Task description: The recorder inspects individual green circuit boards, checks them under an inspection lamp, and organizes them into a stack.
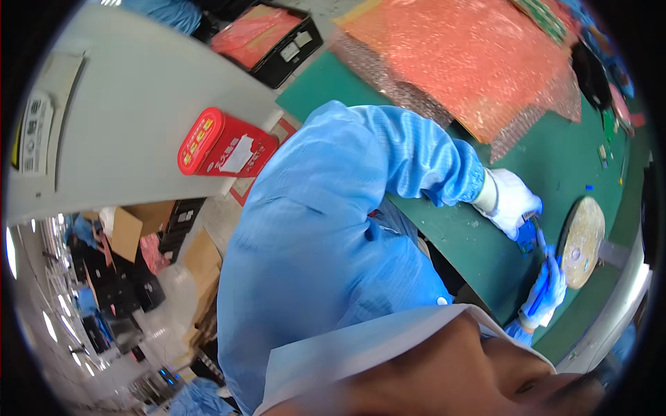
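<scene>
Green table (458,225) underlies blue board (527,238), with red box (229,147) nearby.

Two gloved hands (508,200) (548,292), one blue board (527,239), one round disc (584,236), one red container (227,147).

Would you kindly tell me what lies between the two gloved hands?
In the head view, a small blue piece lies between left hand and right hand.

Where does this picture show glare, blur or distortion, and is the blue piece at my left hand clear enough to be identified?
Head view throughout: fisheye distortion bends edges toward the black rim; a ceiling light glares white at far left; the pink bubble wrap has shiny highlights; haze softens part of the blue garment; the blue piece at the left hand is too small to identify.
</scene>
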{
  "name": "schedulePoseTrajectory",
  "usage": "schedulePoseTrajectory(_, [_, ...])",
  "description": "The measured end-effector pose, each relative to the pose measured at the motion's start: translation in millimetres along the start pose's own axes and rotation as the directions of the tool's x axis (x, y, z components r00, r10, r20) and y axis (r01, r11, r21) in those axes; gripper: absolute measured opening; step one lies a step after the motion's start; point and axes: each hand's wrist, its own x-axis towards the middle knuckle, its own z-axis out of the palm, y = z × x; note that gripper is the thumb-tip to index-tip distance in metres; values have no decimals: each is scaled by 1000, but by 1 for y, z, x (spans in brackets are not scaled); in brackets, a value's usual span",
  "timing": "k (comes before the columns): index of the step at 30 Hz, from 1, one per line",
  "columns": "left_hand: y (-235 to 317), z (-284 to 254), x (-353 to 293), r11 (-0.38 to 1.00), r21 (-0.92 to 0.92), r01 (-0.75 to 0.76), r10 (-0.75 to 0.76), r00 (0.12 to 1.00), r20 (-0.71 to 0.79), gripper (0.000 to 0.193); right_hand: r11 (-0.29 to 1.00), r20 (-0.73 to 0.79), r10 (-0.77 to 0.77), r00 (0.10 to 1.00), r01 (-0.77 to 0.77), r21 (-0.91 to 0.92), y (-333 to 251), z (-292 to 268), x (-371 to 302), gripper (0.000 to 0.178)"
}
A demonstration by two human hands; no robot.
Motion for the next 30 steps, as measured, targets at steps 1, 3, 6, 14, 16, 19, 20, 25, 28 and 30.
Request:
schedulePoseTrajectory(1, [0, -1, 0, 1000, -14, 10, -10, 1000, 0, 60, 998, 42, 24, 999, -21, -62, -5, -2, 1, 20])
schedulePoseTrajectory(3, [4, -5, -1, 998, -33, 47, -46, 999, 21, 59, 998, 54, 46, 997, -44, -46, -10, 0, 9, 20])
schedulePoseTrajectory(6, [-8, -4, -7, 998, 7, 63, -63, 997, -52, 59, 988, 19, 96, 995, -97, 116, -21, -3, 27, 19])
schedulePoseTrajectory(14, [-5, 2, 7, 989, 150, -14, 18, 999, -31, 70, 991, -30, 83, 996, -80, 105, -3, -9, 13, 18])
schedulePoseTrajectory(16, [1, 1, 3, 992, 118, -41, 48, 997, -61, 73, 980, -89, 123, 988, -107, 165, -2, -11, 4, 18])
schedulePoseTrajectory(19, [-1, -3, 1, 999, 19, -42, 44, 992, -119, 77, 914, -69, 352, 934, -327, 241, 5, -14, -4, 20])
schedulePoseTrajectory(20, [2, -6, -1, 997, -62, -45, 34, 986, -166, 79, 912, -78, 357, 931, -330, 242, 3, -15, -9, 20])
schedulePoseTrajectory(25, [19, -22, 2, 962, -268, -57, -3, 976, -216, 84, 744, -124, 549, 827, -415, 523, 4, -6, -30, 27])
schedulePoseTrajectory(28, [29, -28, 4, 967, -249, -59, 6, 977, -211, 84, 575, -1, 594, 804, -424, 700, 4, 0, -45, 32])
schedulePoseTrajectory(30, [34, -30, 4, 974, -226, -35, -11, 980, -199, 85, 441, 89, 603, 793, -424, 791, 2, 0, -52, 35])
